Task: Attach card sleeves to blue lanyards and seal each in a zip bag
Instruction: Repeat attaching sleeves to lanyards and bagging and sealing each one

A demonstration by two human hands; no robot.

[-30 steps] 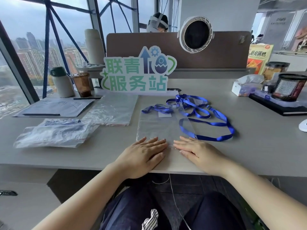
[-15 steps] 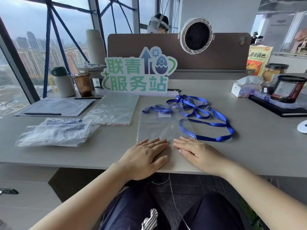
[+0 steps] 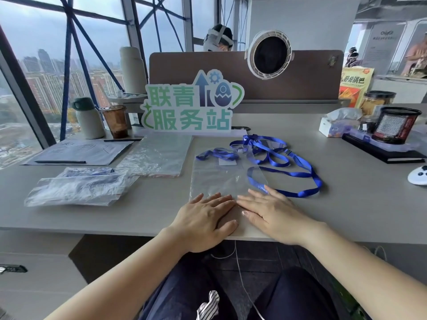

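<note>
A clear zip bag (image 3: 219, 179) lies flat on the grey desk (image 3: 346, 204) in front of me. Its near end is under my hands. My left hand (image 3: 203, 222) and my right hand (image 3: 270, 213) rest flat side by side on it, fingers spread, gripping nothing. A folded blue lanyard (image 3: 219, 154) with a small card sleeve (image 3: 227, 162) shows at the bag's far end. A loose blue lanyard (image 3: 291, 167) loops to the right, partly under the bag's edge near my right fingertips.
A stack of empty zip bags (image 3: 157, 155) lies left of centre, and filled bags (image 3: 78, 188) sit further left. Paper with pens, a flask (image 3: 89, 118) and a cup (image 3: 115, 121) stand at far left. A green sign (image 3: 191, 107) stands behind. A tissue box (image 3: 335, 125) and a mesh holder (image 3: 397, 128) are at right.
Both hands stay flat on the bag's near end. The view has shifted slightly; the bag and lanyards have not visibly moved.
</note>
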